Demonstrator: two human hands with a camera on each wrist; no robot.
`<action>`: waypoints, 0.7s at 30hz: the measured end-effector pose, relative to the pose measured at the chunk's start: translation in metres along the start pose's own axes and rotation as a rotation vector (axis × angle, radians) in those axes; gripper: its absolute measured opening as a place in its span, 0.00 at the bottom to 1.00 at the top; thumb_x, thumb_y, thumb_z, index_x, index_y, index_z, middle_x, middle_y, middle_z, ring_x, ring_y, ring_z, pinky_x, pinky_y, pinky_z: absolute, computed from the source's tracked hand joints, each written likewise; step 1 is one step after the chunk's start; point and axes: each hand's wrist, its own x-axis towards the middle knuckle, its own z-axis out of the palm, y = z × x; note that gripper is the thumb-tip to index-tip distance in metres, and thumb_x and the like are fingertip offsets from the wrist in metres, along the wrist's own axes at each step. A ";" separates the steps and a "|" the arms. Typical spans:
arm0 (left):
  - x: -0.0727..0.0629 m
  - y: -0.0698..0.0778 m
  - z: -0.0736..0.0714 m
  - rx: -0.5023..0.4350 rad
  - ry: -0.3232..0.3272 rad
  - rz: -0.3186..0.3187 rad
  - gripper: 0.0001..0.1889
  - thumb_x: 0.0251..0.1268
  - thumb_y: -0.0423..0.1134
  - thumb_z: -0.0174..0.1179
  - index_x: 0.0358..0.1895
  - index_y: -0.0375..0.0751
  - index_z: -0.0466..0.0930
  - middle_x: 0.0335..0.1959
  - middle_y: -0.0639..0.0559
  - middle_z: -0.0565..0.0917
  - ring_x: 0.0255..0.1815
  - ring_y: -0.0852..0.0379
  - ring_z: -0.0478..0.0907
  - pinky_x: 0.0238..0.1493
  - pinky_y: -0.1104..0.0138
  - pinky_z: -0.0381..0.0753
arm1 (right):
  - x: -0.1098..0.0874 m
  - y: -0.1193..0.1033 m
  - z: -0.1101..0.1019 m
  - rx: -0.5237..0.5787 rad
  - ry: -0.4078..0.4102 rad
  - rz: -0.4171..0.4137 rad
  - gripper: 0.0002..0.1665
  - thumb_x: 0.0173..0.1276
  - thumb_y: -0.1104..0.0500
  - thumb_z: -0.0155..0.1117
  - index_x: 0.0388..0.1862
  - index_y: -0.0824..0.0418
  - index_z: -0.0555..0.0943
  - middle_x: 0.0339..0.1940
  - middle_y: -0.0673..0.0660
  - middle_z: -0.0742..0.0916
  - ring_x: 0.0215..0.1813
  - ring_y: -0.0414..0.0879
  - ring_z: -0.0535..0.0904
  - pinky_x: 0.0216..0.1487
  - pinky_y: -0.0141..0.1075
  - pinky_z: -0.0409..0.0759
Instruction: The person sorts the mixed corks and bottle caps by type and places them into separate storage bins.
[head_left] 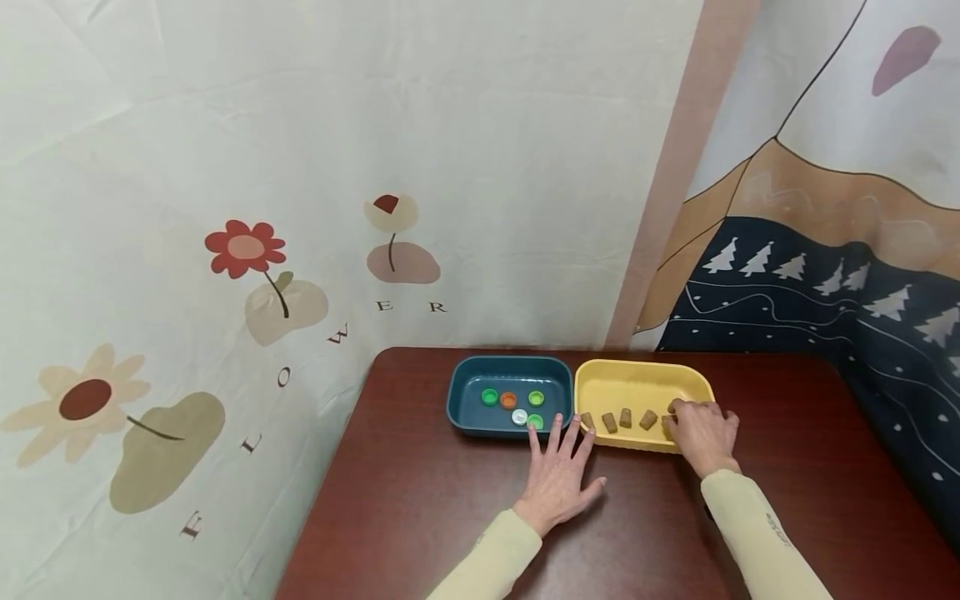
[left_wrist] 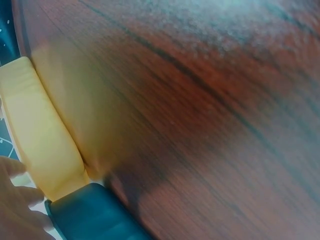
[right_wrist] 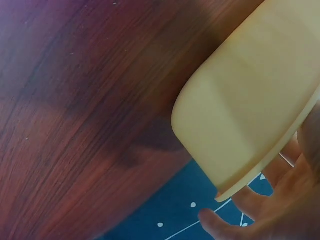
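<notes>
My left hand [head_left: 557, 479] has its fingers spread, with the fingertips right at the near rims of a blue tray [head_left: 510, 364] and a yellow tray [head_left: 637, 367]. In the left wrist view its fingers [left_wrist: 20, 200] show past the trays' rims. At the yellow tray's right end, my right hand [head_left: 703, 435] reaches over the rim and pinches a small brown cork [head_left: 667, 427]; the fingertips are partly hidden. Several similar corks [head_left: 626, 417] lie in a row along that tray's near side. In the right wrist view, the tray's outer wall [right_wrist: 245, 95] covers the thumb side.
Inside the blue tray lie green caps [head_left: 490, 397], an orange cap [head_left: 508, 401] and a clear white cap [head_left: 520, 417]. Both trays stand side by side near the far edge of a dark red wooden table [head_left: 420, 500]. A printed cloth [head_left: 525, 208] hangs behind it.
</notes>
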 end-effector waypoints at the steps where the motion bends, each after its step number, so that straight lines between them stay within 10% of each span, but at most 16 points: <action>1: 0.000 0.000 0.000 0.001 0.002 0.002 0.40 0.69 0.72 0.51 0.79 0.57 0.67 0.82 0.48 0.61 0.82 0.39 0.55 0.70 0.30 0.56 | 0.000 0.000 0.000 0.000 -0.010 0.009 0.14 0.69 0.59 0.69 0.48 0.68 0.85 0.42 0.70 0.88 0.51 0.74 0.76 0.57 0.78 0.60; 8: 0.002 0.002 0.001 0.003 0.010 0.002 0.40 0.69 0.72 0.51 0.79 0.57 0.67 0.82 0.48 0.61 0.82 0.38 0.54 0.70 0.30 0.56 | 0.000 0.001 -0.002 0.045 -0.015 0.041 0.20 0.69 0.56 0.69 0.53 0.68 0.84 0.51 0.72 0.86 0.61 0.76 0.71 0.62 0.79 0.53; 21: -0.004 -0.008 -0.005 -0.045 0.061 -0.023 0.41 0.69 0.70 0.55 0.80 0.55 0.64 0.83 0.47 0.59 0.82 0.38 0.54 0.70 0.30 0.58 | -0.029 -0.007 -0.009 0.127 0.263 -0.061 0.24 0.75 0.53 0.64 0.62 0.67 0.81 0.67 0.73 0.79 0.70 0.75 0.68 0.62 0.76 0.61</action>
